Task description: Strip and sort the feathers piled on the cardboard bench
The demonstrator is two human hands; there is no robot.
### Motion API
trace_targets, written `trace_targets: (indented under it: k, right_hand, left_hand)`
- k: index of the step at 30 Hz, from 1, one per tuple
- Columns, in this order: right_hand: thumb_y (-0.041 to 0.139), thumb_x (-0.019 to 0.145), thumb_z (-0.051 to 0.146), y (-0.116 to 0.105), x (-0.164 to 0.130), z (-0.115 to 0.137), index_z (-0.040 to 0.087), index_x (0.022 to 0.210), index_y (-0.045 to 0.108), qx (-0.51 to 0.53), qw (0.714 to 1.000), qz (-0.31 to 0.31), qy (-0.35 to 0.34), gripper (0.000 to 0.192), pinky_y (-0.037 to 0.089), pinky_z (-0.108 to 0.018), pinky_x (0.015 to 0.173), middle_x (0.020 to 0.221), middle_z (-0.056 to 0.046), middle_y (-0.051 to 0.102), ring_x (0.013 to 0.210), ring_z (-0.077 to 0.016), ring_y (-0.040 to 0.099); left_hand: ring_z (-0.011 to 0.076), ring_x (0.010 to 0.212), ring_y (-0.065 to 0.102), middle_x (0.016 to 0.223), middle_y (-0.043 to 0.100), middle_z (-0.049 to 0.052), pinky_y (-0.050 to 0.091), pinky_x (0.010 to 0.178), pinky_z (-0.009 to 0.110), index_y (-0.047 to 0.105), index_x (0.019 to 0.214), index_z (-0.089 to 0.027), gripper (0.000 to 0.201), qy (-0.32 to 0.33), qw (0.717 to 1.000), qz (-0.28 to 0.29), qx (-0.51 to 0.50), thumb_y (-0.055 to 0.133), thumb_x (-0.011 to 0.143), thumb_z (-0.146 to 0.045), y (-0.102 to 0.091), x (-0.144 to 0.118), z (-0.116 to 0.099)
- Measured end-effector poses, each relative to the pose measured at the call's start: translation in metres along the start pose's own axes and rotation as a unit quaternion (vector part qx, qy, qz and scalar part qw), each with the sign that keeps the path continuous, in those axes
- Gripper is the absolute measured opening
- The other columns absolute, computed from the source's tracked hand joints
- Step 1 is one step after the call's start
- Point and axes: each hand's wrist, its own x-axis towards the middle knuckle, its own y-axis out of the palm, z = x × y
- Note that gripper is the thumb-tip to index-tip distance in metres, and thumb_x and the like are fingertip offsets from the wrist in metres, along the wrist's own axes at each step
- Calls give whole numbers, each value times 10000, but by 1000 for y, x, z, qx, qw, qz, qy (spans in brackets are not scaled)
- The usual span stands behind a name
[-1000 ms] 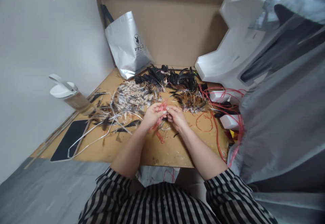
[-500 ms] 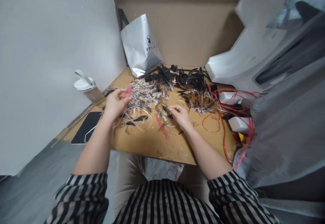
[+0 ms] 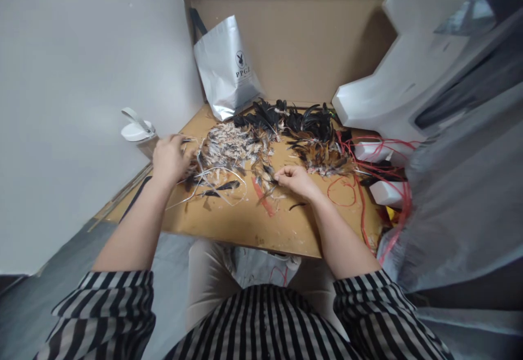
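At the far left a white-lidded bottle (image 3: 137, 134) stands at the edge of the brown board (image 3: 245, 226). Just beside it, the left hand (image 3: 169, 158) rests knuckles-up on the stripped quills and dark scraps (image 3: 204, 177); its fingers curl downward, but whether they pinch anything cannot be told. Further right lies the pale speckled feather pile (image 3: 232, 147), then a red strip (image 3: 261, 196) lying flat on the board. The right hand (image 3: 296, 177), well apart from the left, is closed with fingertips pinched on a small clump of feathers (image 3: 267, 177). Behind are black feathers (image 3: 286, 120) and, at the right, red cord (image 3: 359, 191). The loose feathers look light: a quick sweep of either forearm could scatter or mix the sorted piles, and the left elbow could tip the bottle.
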Motion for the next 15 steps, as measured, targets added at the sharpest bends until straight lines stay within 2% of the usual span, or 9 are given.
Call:
trace_targets:
  k: [2,4,7,11,13,15]
  right_hand:
    - [598,644,302,-5,-4,4,138,634,645,-40,996,78,-11,172,327,-201,484,542,6,576,475,-79,436]
    - [601,634,268,-7,-7,5,141,608,645,-77,989,122,-34,137,340,-200,501,554,0,592,502,-89,466]
    - [576,643,218,-8,-5,4,153,601,637,-165,982,76,-56,99,343,-201,535,577,-1,607,545,-99,494]
    - [524,691,200,-11,1,-4,170,667,644,-307,951,-29,-33,126,340,-217,578,669,-25,642,607,-120,526]
    - [516,697,183,-14,3,-7,180,724,653,-352,935,-42,-22,139,347,-222,610,739,-36,655,658,-133,546]
    - [526,690,164,-16,3,-8,191,799,652,-380,924,-22,-34,169,356,-221,652,812,-40,656,728,-143,557]
  left_hand:
    - [264,1037,482,1079,574,109,323,913,381,590,1013,-170,344,67,997,1,-42,546,716,-336,5,-6,-34]
    - [229,963,527,1000,613,78,357,880,346,621,958,-179,275,119,985,33,-118,531,734,-311,17,-12,-65]
    - [186,798,576,828,651,54,405,784,299,663,833,-179,188,145,961,77,-223,517,746,-261,52,-19,-98]
    - [166,707,581,759,659,43,423,697,274,675,766,-175,158,92,928,88,-350,538,724,-241,106,-19,-113]
    - [154,647,568,706,650,42,418,629,254,672,744,-160,164,51,917,91,-385,538,720,-253,126,-19,-111]
    - [132,561,536,638,632,32,394,551,230,667,745,-148,182,14,908,95,-407,539,719,-275,140,-21,-107]
